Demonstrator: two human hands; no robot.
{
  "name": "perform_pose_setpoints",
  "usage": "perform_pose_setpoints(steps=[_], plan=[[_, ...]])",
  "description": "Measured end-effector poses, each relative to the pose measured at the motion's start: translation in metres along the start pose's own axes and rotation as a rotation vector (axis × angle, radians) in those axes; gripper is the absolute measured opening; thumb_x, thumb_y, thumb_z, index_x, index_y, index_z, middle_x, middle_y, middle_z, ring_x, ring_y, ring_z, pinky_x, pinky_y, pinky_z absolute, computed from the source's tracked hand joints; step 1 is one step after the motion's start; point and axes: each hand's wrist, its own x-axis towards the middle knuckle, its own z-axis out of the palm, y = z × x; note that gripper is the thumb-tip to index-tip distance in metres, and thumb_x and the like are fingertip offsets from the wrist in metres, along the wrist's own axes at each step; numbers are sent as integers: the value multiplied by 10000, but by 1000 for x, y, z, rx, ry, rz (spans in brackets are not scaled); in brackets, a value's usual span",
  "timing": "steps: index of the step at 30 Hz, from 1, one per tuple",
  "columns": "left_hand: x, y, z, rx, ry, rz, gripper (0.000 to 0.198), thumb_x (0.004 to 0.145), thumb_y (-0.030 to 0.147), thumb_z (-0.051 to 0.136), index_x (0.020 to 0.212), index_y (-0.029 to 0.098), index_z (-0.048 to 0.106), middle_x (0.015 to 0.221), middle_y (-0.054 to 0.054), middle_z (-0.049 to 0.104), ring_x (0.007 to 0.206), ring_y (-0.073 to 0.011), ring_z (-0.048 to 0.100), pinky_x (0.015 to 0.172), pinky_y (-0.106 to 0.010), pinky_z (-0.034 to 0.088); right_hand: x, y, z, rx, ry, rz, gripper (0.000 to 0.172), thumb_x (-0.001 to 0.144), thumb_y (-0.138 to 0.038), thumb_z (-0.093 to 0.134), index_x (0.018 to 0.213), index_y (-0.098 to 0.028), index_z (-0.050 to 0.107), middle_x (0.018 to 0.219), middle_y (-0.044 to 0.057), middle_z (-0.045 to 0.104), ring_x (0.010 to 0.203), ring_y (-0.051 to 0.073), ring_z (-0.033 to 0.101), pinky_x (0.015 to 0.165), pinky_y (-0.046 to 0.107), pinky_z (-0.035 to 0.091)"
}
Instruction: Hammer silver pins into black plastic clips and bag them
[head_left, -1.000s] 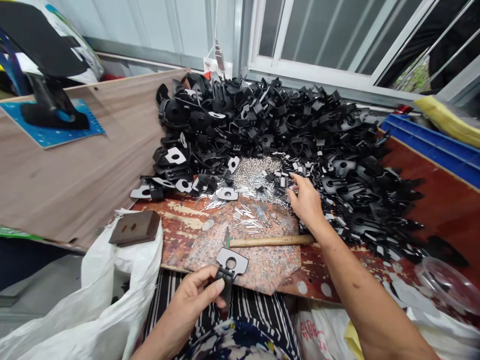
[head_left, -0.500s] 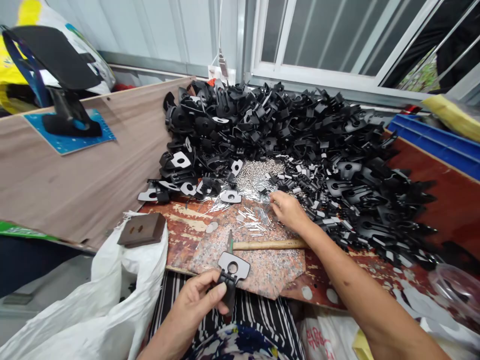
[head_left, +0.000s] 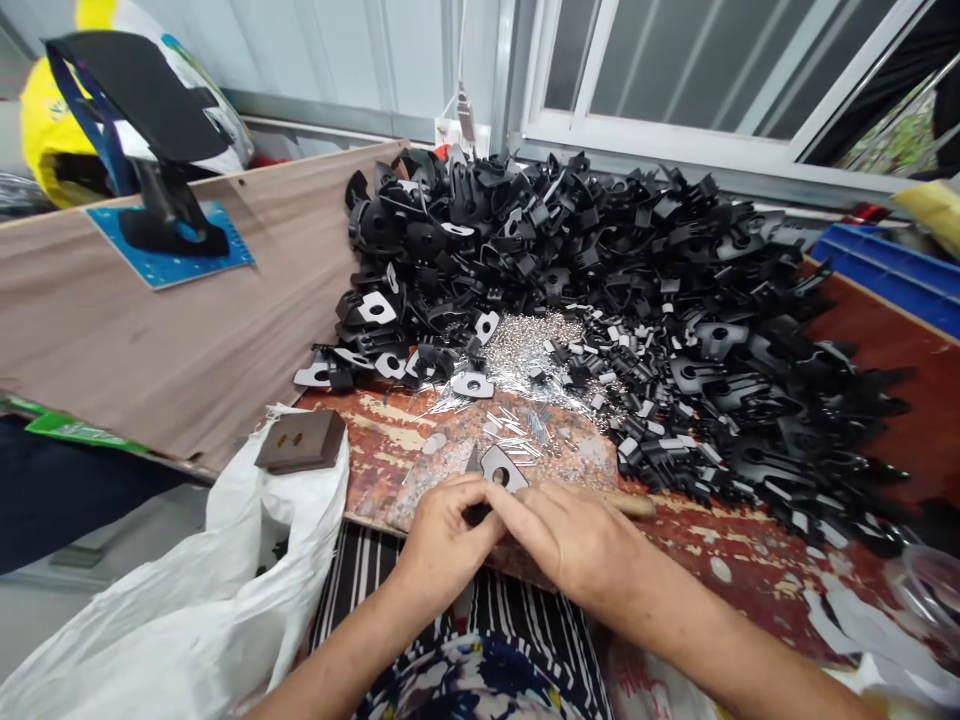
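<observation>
My left hand [head_left: 448, 525] is closed around a black plastic clip with a flat grey face [head_left: 494, 463] and a round hole, held just above the front edge of the bench. Against the same clip, my right hand [head_left: 581, 535] has its fingers pressed together; whatever is between them is hidden. Behind both hands lies a hammer, its wooden handle [head_left: 630, 503] showing to the right and its head mostly covered. Thin metal pins [head_left: 514, 435] are scattered on the speckled board just beyond.
A large heap of black plastic parts [head_left: 555, 235] spreads across the back, with small metal pieces [head_left: 529, 340] in front. Smaller black parts [head_left: 675, 455] lie right. A brown block [head_left: 304, 440] rests on a white sack [head_left: 187, 570] at left. A blue crate [head_left: 892, 265] stands far right.
My right hand has come back from the pin pile to the clip in my left hand. The clip has moved slightly up and right. The view has shifted a little.
</observation>
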Motion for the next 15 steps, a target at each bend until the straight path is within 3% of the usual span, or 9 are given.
perform_pose_setpoints(steps=[3,5,8,11,15], plan=[[-7,-8,-3,17,33,-18,248,803,233,700,565,213,633,616,7,528,659,-179,483,647,-292,366,-3,8,10,123,-12,51,582,965,-117,464,1515,-301,421,969,51,724,860,207,668,774,355,579],[-10,-9,-7,39,68,-29,305,802,267,713,530,211,586,601,14,478,650,-172,457,627,-288,358,3,27,14,211,8,154,504,979,-163,460,1468,-285,467,980,32,740,845,188,689,749,328,574],[-15,-10,-14,-58,69,-131,347,806,316,697,525,209,524,605,23,423,596,-152,426,541,-265,349,29,69,18,38,79,332,322,985,-176,429,1212,-234,649,959,39,747,838,179,693,754,314,541],[-20,-13,-17,-249,35,-267,310,808,385,698,595,202,567,628,30,430,534,-124,414,454,-235,359,60,103,25,-170,40,373,298,924,-86,446,994,-198,713,915,71,737,815,180,664,740,297,488],[-25,-19,-18,-431,59,-327,317,790,396,742,610,183,592,637,34,436,525,-98,406,432,-198,374,90,113,41,-245,-41,350,267,845,-39,511,896,-194,722,778,68,683,676,166,586,617,269,401]])
